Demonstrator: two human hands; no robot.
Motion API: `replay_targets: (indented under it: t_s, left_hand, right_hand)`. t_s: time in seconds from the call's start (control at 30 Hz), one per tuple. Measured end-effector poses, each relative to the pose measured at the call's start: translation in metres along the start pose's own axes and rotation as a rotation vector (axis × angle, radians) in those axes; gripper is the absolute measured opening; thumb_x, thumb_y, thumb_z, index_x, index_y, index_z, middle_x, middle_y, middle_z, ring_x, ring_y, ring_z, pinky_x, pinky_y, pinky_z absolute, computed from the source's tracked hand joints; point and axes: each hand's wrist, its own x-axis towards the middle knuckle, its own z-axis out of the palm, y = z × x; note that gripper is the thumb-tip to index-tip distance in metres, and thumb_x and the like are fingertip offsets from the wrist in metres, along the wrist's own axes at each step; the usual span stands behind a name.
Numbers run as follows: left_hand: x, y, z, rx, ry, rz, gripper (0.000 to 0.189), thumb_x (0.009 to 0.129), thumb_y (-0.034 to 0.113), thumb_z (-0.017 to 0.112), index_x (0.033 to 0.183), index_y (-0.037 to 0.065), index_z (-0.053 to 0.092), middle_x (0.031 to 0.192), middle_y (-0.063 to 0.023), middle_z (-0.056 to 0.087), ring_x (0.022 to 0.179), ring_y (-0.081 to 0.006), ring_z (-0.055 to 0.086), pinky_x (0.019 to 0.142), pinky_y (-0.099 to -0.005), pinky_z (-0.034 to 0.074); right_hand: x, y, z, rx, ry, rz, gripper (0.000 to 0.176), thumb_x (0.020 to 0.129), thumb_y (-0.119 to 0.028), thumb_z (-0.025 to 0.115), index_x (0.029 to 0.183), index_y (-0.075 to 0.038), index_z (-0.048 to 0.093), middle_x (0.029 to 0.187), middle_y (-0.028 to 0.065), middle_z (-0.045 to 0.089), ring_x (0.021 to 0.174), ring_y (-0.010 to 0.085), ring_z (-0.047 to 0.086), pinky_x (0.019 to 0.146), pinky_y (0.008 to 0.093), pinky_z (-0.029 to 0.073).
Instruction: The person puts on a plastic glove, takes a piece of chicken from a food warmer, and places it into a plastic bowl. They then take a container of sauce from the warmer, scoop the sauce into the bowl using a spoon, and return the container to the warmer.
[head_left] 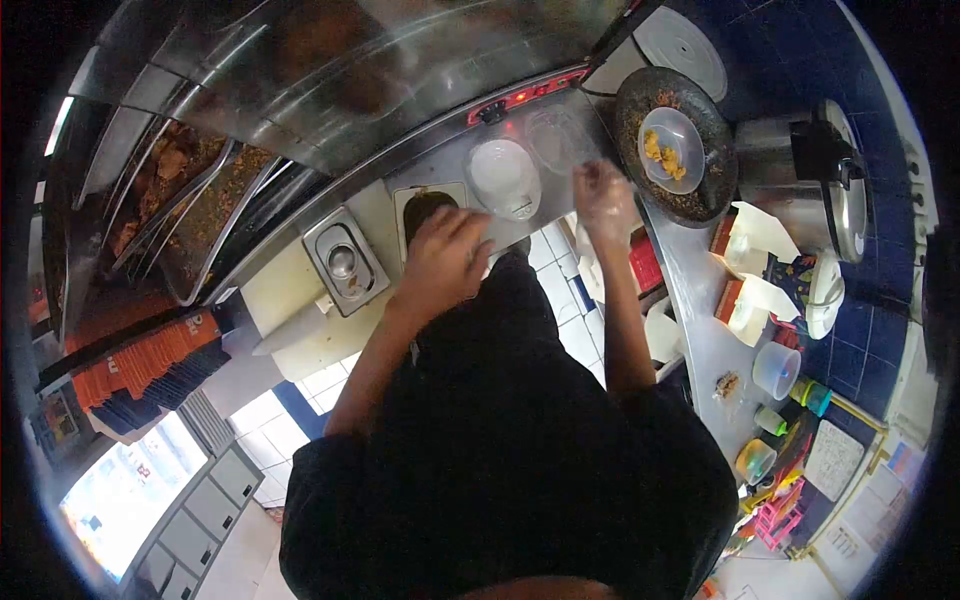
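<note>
My left hand (445, 252) hovers over the front edge of the steel counter, fingers stretched and slightly apart, with nothing visible in it. Partly behind it sits a rectangular container (402, 205) with dark contents. My right hand (604, 200) is raised at the counter's right side, its fingers curled in. A whitish, shiny film shows on it, and what it holds, if anything, is hidden. Between the hands stands a white round bowl (500, 172), apparently on a small scale (523, 208) with a display. A clear plastic tub or lid (558, 138) lies behind my right hand.
A dark stone mortar (630, 130) bears a plastic bowl (690, 145) with yellow pieces. Right of it stands a large steel pot (775, 165). Open paper boxes (765, 235) line the right counter. A knife (290, 330) and steel tray (372, 290) lie left; food trays (200, 190) sit behind glass.
</note>
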Motion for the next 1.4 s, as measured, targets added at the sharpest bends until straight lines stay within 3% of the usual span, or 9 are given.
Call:
replay_targets:
  t_s: [0.2,0.6,0.8,0.87,1.0,1.1,1.17,1.27,1.4]
  left_hand:
    - [0.036,0.005,0.022,0.111,-0.107,0.139,0.035,0.084,0.015,0.064,0.114,-0.001,0.061,0.124,-0.0178,0.057,0.118,-0.0325,0.054,0.105,-0.0471,0.038]
    - [0.028,-0.018,0.012,0.205,0.013,0.057,0.034,0.086,0.016,0.061,0.116,0.0,0.06,0.123,-0.0197,0.056,0.116,-0.037,0.053,0.106,-0.0495,0.037]
    - [-0.007,-0.051,0.012,0.429,0.306,-0.348,0.036,0.087,0.02,0.06,0.117,-0.001,0.057,0.119,-0.0269,0.056,0.11,-0.0407,0.057,0.092,-0.0511,0.046]
    - [-0.024,-0.057,0.019,0.28,0.229,-0.52,0.035,0.089,0.018,0.059,0.117,-0.001,0.053,0.106,-0.0277,0.061,0.096,-0.0426,0.061,0.081,-0.0513,0.049]
    - [-0.054,-0.061,0.019,-0.041,0.163,-0.674,0.033,0.091,0.014,0.058,0.117,-0.001,0.045,0.079,-0.0239,0.064,0.07,-0.0461,0.063,0.062,-0.0499,0.049]
    - [-0.08,-0.075,0.029,-0.125,0.254,-0.612,0.026,0.091,0.011,0.057,0.111,0.0,0.045,0.069,-0.0201,0.062,0.066,-0.0405,0.064,0.059,-0.0468,0.048]
    - [-0.081,-0.059,0.017,-0.29,0.219,-0.752,0.022,0.093,0.012,0.056,0.109,0.0,0.047,0.071,-0.0186,0.061,0.063,-0.0345,0.064,0.058,-0.0448,0.048]
    - [-0.107,-0.095,0.052,-0.556,0.33,-0.736,0.016,0.096,0.011,0.053,0.106,-0.001,0.048,0.077,-0.0161,0.061,0.063,-0.0214,0.063,0.055,-0.0395,0.049]
    - [-0.105,-0.08,0.044,-0.841,0.327,-0.854,0.016,0.097,0.013,0.052,0.107,0.001,0.048,0.08,-0.013,0.062,0.066,-0.0166,0.062,0.049,-0.0337,0.054]
  right_hand:
    - [-0.042,-0.005,0.022,0.084,-0.017,0.055,0.026,0.09,-0.027,0.063,0.093,-0.002,0.063,0.086,0.0199,0.069,0.081,0.0367,0.067,0.074,0.043,0.053]
    - [-0.055,0.016,0.018,-0.014,-0.174,0.218,0.027,0.09,-0.03,0.06,0.099,-0.004,0.065,0.094,0.0194,0.07,0.091,0.0359,0.067,0.081,0.0437,0.052]
    - [-0.107,-0.047,0.031,0.299,-0.586,-0.039,0.039,0.091,-0.035,0.059,0.108,0.0,0.062,0.091,0.0246,0.067,0.089,0.0407,0.066,0.079,0.0461,0.052]
    - [-0.107,-0.091,0.01,0.254,-0.717,0.057,0.038,0.091,-0.034,0.059,0.105,0.001,0.06,0.09,0.0258,0.066,0.088,0.0431,0.065,0.077,0.0462,0.051]
    - [-0.118,-0.088,0.034,0.173,-0.679,-0.107,0.03,0.091,-0.029,0.058,0.099,0.001,0.058,0.088,0.025,0.065,0.087,0.0423,0.064,0.076,0.0471,0.051]
    - [-0.118,-0.072,0.051,0.045,-0.643,-0.225,0.026,0.09,-0.027,0.057,0.098,-0.002,0.059,0.088,0.0238,0.064,0.085,0.0414,0.064,0.074,0.0485,0.05]
    - [-0.115,-0.081,0.043,-0.099,-0.599,-0.317,0.029,0.091,-0.029,0.056,0.101,-0.003,0.06,0.096,0.0239,0.063,0.087,0.0408,0.064,0.075,0.0501,0.051]
    - [-0.113,-0.115,0.019,-0.032,-0.301,-0.52,0.022,0.088,-0.026,0.06,0.096,-0.005,0.063,0.093,0.0197,0.061,0.083,0.0368,0.063,0.072,0.0459,0.053]
    - [-0.118,-0.131,0.036,-0.365,-0.47,-0.633,0.017,0.083,-0.019,0.063,0.089,-0.004,0.063,0.092,0.0158,0.061,0.085,0.0316,0.062,0.073,0.0428,0.053]
